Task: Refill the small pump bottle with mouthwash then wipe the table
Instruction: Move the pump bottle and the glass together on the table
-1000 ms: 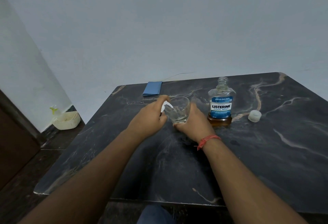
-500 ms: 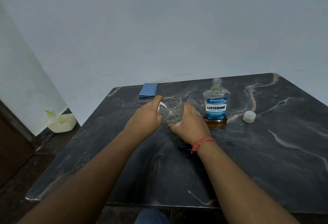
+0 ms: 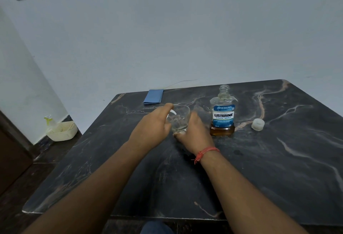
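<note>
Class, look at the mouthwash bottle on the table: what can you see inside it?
The mouthwash bottle is uncapped and holds a shallow layer of amber liquid at the bottom. Clear space shows above the label. The label hides the middle of its interior.

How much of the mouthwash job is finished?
Done: the mouthwash bottle stands open, its cap off beside it on the table. In hand: both hands, left and right, hold the small clear bottle, with something white, maybe its pump, under the left hand. I cannot tell whether it is filled yet. Left: the folded blue cloth lies unused, so wiping has not started.
</note>
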Motion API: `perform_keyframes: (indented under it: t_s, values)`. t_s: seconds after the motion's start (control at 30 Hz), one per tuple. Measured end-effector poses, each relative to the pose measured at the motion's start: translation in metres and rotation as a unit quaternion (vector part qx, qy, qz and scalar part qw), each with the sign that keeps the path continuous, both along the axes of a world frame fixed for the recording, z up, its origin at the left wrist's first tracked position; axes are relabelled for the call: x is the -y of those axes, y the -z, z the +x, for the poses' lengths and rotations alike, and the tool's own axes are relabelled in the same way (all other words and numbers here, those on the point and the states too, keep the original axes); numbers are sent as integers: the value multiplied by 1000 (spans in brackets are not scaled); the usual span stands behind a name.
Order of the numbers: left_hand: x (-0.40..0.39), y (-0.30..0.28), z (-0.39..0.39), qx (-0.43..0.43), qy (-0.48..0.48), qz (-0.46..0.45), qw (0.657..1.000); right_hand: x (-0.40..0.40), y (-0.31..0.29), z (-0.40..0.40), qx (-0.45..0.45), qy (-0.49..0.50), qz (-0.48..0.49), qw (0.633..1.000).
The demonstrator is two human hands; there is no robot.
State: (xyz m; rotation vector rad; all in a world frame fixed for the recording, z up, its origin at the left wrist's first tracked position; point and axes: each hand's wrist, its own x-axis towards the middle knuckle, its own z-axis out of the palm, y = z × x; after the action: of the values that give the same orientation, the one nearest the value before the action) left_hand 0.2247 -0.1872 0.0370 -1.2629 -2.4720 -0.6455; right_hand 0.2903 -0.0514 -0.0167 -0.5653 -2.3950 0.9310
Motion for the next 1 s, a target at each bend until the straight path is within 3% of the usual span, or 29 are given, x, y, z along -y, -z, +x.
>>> perform_keyframes:
  t_s: [0.67,1.0]
  values:
    - [-3,2,-11,38,-60,-8,997,4,-6,6,20,28,66,997]
    - [0,3,-10,27,-42,51,997,4,-6,6,15,20,59,998]
